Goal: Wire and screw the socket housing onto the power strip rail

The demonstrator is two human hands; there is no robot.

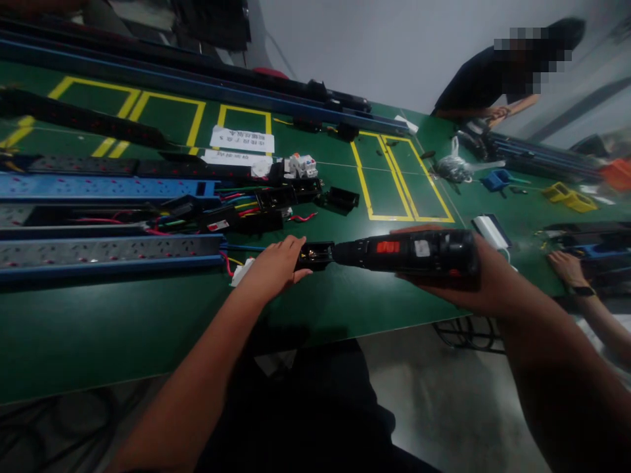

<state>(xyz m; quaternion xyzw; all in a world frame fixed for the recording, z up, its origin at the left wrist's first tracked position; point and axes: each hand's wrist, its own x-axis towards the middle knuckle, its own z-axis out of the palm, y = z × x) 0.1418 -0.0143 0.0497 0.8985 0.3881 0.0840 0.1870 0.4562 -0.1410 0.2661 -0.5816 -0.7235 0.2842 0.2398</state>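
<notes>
Bare green table (pixel 123 328) all along the near edge, below the grey power strip (pixel 108 249): open for passing. Behind that strip, blocked by stacked strips and a tangle of wires (pixel 236 210). Right of the strip, shut off by the left hand (pixel 276 266), small black box (pixel 314 255) and drill (pixel 409 253). Farther right, a co-worker's hand (pixel 566 266) in the way.

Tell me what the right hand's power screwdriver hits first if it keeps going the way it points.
Probably the small black housing: the right hand aims the power screwdriver leftward, tip at it. The left hand is just beyond.
</notes>
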